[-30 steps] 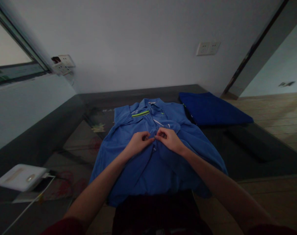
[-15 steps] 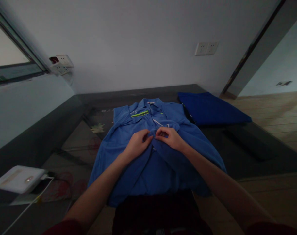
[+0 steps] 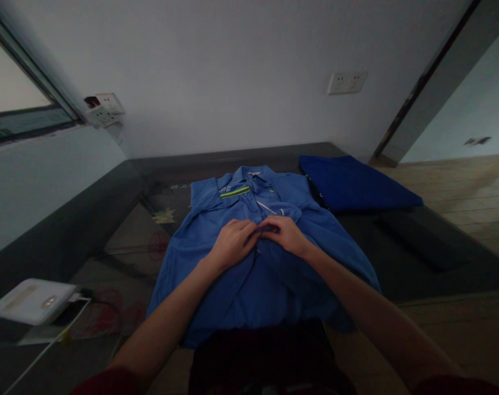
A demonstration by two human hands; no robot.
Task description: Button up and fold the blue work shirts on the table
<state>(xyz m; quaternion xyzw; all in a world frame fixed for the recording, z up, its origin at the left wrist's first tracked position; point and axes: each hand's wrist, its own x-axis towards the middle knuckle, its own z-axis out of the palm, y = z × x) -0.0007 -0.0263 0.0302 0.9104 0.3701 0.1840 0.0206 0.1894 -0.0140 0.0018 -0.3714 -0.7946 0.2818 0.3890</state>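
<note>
Pale walls point(image 3: 216, 71) in dim light stand behind a dark table point(image 3: 125, 230), with a double socket point(image 3: 347, 82) on the far one and wooden flooring point(image 3: 459, 181) showing off to the right. Spread out on the table's near middle is a blue shirt point(image 3: 269, 280), collar at the far end, its lower part reaching the near edge; a yellow-green stripe point(image 3: 235, 192) crosses the chest on the left. From where I stand, the left hand point(image 3: 234, 241) and the right hand point(image 3: 286, 233) meet over the shirt's front opening, fingertips close together, each pinching the cloth there; whether a button sits between them I cannot tell. Just beside the shirt, far right, lies a folded darker blue cloth point(image 3: 356, 184). Near left, well apart from the shirt, rests a white device point(image 3: 35, 300) with a white cable point(image 3: 47, 348) running from it.
</note>
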